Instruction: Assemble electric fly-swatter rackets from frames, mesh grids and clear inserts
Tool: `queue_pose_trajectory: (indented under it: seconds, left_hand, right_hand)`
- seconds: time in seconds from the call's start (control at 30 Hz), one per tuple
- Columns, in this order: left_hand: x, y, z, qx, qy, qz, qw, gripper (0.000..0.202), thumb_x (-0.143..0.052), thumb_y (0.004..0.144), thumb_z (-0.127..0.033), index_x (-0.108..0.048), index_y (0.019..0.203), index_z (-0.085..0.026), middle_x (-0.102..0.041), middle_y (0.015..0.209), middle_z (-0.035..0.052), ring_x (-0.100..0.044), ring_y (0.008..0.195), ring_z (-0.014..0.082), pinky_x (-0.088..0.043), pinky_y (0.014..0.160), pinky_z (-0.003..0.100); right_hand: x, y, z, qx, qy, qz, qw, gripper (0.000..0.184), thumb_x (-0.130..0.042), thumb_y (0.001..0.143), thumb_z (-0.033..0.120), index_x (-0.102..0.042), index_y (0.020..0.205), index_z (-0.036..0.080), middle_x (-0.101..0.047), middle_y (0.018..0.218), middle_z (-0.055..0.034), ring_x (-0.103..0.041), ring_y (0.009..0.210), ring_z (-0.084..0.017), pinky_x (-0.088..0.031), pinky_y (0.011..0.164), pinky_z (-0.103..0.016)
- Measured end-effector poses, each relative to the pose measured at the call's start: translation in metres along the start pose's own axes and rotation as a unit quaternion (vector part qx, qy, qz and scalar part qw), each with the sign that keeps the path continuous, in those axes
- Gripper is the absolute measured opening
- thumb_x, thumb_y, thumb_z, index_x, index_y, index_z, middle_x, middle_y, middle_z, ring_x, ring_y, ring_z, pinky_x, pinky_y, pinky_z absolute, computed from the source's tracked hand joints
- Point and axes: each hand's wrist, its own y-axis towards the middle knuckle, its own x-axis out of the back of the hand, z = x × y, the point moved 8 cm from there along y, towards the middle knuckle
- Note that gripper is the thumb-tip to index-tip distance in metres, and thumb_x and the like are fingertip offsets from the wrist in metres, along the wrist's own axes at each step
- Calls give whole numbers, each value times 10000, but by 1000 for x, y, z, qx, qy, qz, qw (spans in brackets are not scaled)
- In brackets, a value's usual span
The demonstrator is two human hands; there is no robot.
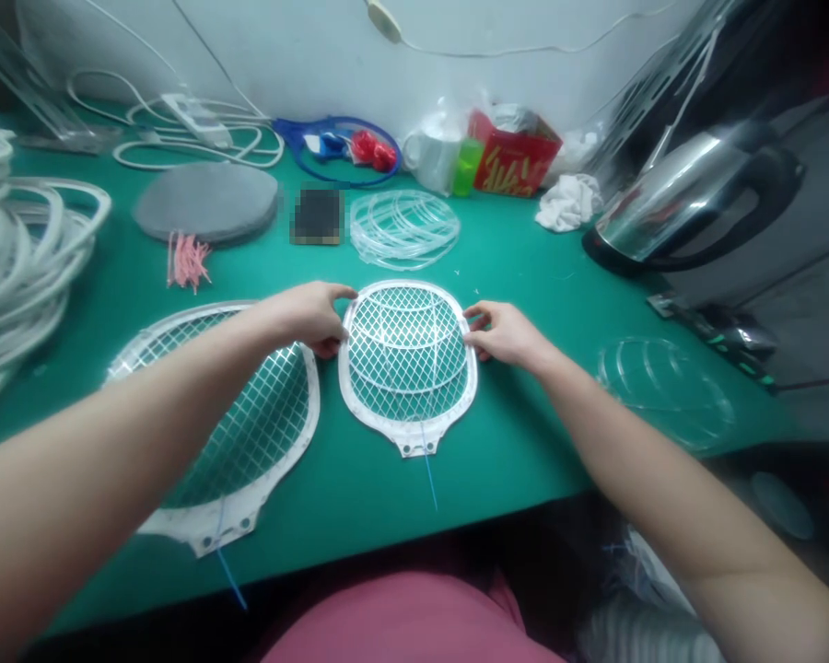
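A white mosquito swatter head (409, 368) with wire mesh and curved white ribs lies on the green tabletop, its narrow neck towards me. A thin blue wire (430, 483) sticks out from that neck. My left hand (314, 318) grips the left rim, index finger stretched along the upper edge and the other fingers curled. On the opposite rim, my right hand (501, 331) pinches the frame between thumb and fingers. Under my left forearm rests a second mesh swatter head (304, 414), partly hidden, with its own blue wire (231, 578).
Clear ribbed plastic guards (404, 228) are stacked behind, and another guard (663, 391) lies right. White frames (34, 249) pile up at left near a grey oval stack (207, 201) and pink strips (188, 261). A metal kettle (683, 198), mug (432, 157) and red box (515, 157) stand at the back.
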Motion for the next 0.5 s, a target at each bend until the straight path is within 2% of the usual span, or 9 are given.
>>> queue_pose_trajectory:
  seconds: [0.1,0.2,0.33,0.4,0.5]
  left_hand:
    - [1,-5,1,-6,11,-23,1000,715,-623,669,-233,-386,1343,-245,-699,693,5,-667,609,179,-513,576,246]
    - [3,-13,-1,-9,30,-44,999,657,-603,696,-304,-421,1323,-234,-707,770,13,-667,663,179,-502,620,249]
    - [10,-38,-18,-67,193,-128,971,543,-551,716,-440,-536,1211,-218,-692,898,42,-645,782,217,-466,685,274]
    - [0,-48,-20,-97,242,-106,960,414,-535,712,-480,-633,1026,-228,-687,890,41,-634,776,218,-451,652,269]
    - [-19,-52,-13,-119,255,-52,958,272,-548,692,-464,-646,805,-238,-684,808,20,-619,701,195,-419,565,251]
  right_hand:
    - [1,-4,-3,8,12,-11,1000,254,-588,752,101,-576,1005,85,-614,733,-36,-544,455,-80,-489,450,-231]
    - [2,-7,-4,12,-31,-22,999,295,-612,727,115,-584,1019,91,-636,794,-55,-550,500,-88,-482,503,-241]
    - [9,-31,16,110,-161,-109,975,271,-622,731,208,-615,992,138,-646,856,-58,-564,662,-127,-450,645,-266]
    - [3,-48,20,130,-169,-104,971,183,-589,752,233,-629,913,156,-640,760,-27,-548,637,-123,-423,633,-258]
    - [-7,-63,9,102,-145,-67,982,87,-562,755,241,-615,754,171,-618,658,0,-533,587,-118,-395,585,-246]
